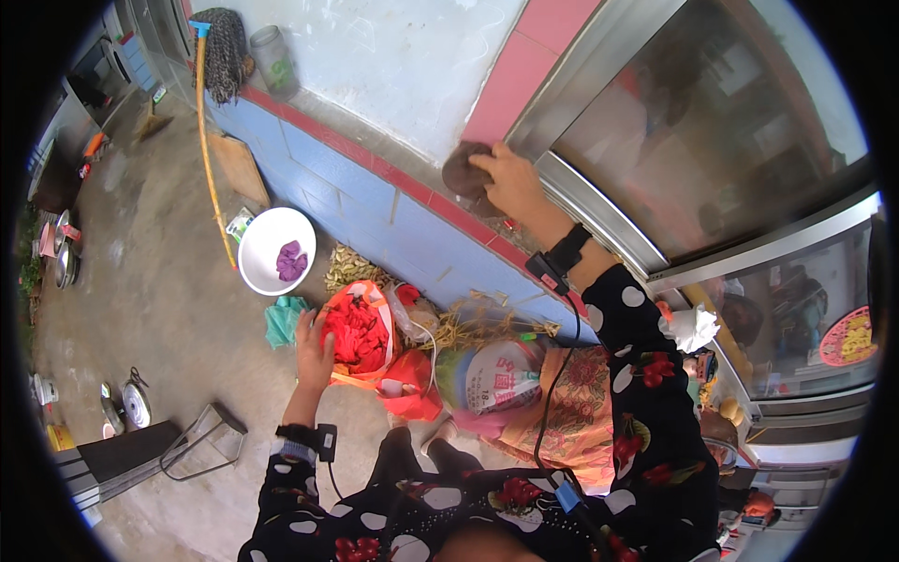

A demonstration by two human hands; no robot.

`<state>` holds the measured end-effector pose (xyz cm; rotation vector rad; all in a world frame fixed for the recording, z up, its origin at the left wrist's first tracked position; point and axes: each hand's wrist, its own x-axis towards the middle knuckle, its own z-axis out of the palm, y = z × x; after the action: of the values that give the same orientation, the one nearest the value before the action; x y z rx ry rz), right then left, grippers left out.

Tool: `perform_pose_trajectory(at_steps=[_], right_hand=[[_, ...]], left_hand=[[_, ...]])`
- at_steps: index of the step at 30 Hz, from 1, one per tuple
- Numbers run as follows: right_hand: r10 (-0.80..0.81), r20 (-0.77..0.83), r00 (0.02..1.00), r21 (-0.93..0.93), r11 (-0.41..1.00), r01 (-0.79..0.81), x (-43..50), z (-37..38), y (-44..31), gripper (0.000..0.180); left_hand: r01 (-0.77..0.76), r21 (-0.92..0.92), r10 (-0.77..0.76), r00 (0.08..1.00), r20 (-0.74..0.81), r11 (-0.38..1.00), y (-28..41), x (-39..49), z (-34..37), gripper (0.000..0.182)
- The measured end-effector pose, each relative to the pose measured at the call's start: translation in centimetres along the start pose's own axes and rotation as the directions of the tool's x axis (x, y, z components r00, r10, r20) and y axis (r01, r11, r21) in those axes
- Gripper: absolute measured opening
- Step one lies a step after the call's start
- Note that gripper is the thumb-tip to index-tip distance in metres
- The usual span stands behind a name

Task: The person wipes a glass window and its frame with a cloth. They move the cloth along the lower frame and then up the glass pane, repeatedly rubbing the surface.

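My right hand (pixel 516 186) is at a dark brown round object (pixel 467 170) on the windowsill ledge, its fingers over the top and edge. What that object is, I cannot tell. Low on the left, my left hand (pixel 313 351) has its fingers apart and nothing in them. It hovers by the left rim of an open bag (pixel 359 331) full of bright red pieces, perhaps peppers or cloth. A crumpled teal plastic bag (pixel 282 322) lies just beyond that hand. Against the near side of the open bag is a smaller red bag (pixel 414 393).
A white basin (pixel 270 239) with a purple cloth (pixel 291 261) stands by the blue tiled wall. Leaning there are a mop (pixel 204 133) and a board (pixel 239 167). A printed sack (pixel 495 378) and patterned cloth (pixel 576 393) lie before me. Farther left is a metal-framed stool (pixel 207 442).
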<state>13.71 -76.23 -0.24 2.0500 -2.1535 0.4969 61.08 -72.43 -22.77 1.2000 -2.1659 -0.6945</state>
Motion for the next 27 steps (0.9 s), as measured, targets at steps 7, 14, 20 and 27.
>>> perform_pose_trajectory(at_steps=[7, 14, 20, 27], right_hand=[[0.073, 0.166, 0.983, -0.044, 0.997, -0.067, -3.8, 5.2, -4.6, 0.055], [0.282, 0.052, 0.958, -0.117, 0.954, -0.275, -7.0, 9.1, -2.6, 0.056], [0.496, -0.006, 0.868, -0.176, 0.854, -0.489, -11.0, 5.8, 1.0, 0.052], [0.301, 0.009, 0.954, -0.130, 0.946, -0.297, -14.5, 6.5, 3.2, 0.056]], left_hand=[[0.331, 0.045, -0.334, 0.937, 0.101, 0.943, -0.8, -5.6, -4.9, 0.030], [0.390, 0.093, -0.400, 0.906, 0.139, 0.916, -0.6, -8.1, -6.1, 0.029], [0.452, 0.110, -0.464, 0.873, 0.148, 0.885, -0.7, -9.9, -5.9, 0.028], [0.363, 0.131, -0.385, 0.892, 0.237, 0.922, 2.6, -11.1, -2.2, 0.027]])
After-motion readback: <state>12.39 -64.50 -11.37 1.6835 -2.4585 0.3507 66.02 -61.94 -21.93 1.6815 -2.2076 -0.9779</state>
